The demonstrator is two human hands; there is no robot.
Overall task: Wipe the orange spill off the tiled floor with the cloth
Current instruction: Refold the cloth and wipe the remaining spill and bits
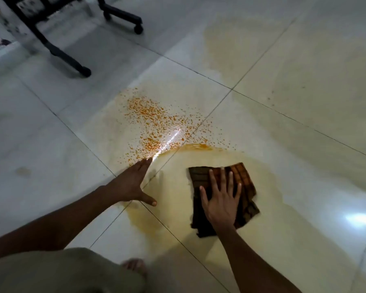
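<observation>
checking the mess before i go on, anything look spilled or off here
Yes: orange specks are scattered across the tiles beyond the left hand, and a yellowish smear surrounds the cloth under the right hand.

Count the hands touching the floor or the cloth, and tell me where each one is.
2. The left hand lies flat on the tiled floor beside the orange spill. The right hand presses flat on the cloth.

floor: glossy pale tiles (40,127) w/ dark grout lines
furniture: black chair base on casters (57,49), top left
light: bright glare patch (359,218) on tile, lower right
</observation>
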